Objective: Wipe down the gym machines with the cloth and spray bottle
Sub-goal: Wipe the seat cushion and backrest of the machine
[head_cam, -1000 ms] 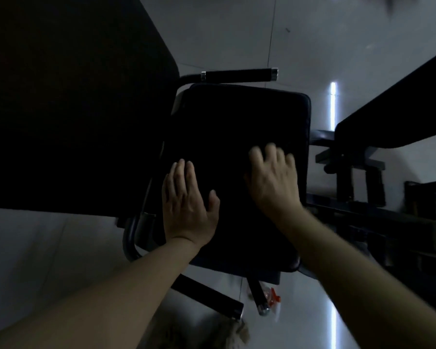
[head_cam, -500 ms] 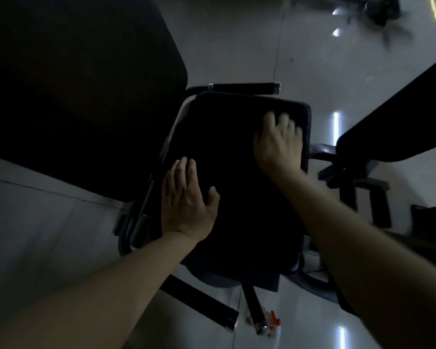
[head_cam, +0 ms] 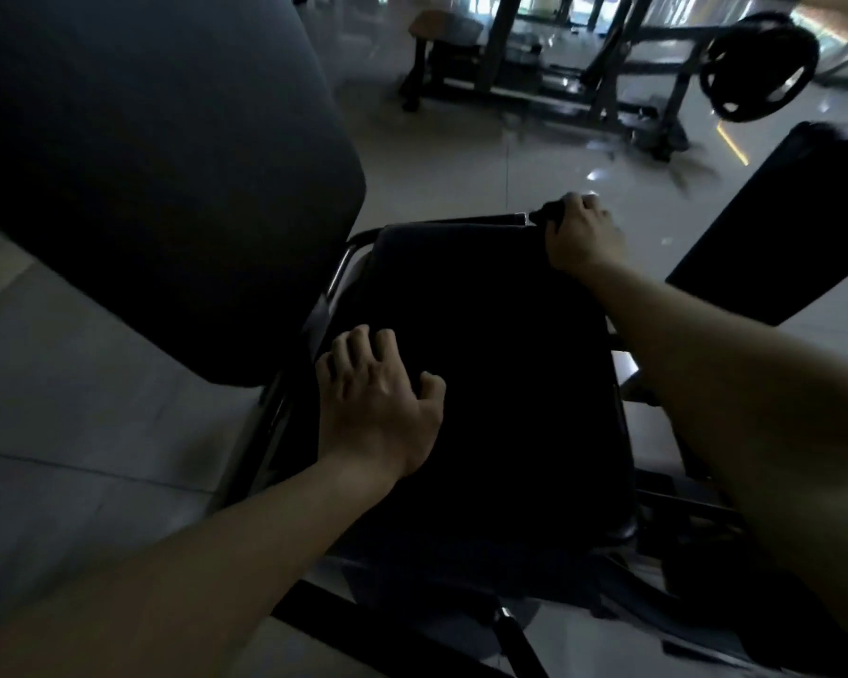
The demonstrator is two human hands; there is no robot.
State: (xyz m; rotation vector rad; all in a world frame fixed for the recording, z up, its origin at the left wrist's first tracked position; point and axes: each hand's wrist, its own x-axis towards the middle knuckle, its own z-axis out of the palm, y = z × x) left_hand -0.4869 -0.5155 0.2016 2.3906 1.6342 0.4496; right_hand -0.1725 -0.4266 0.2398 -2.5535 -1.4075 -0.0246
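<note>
Here our right hand, upper centre of the frame, curls round the handle bar end behind the seat pad; we cannot tell whether the cloth lies under it. Our left hand rests loose on the pad's left edge, holding nothing: brace there, rub the bar's full length.
</note>
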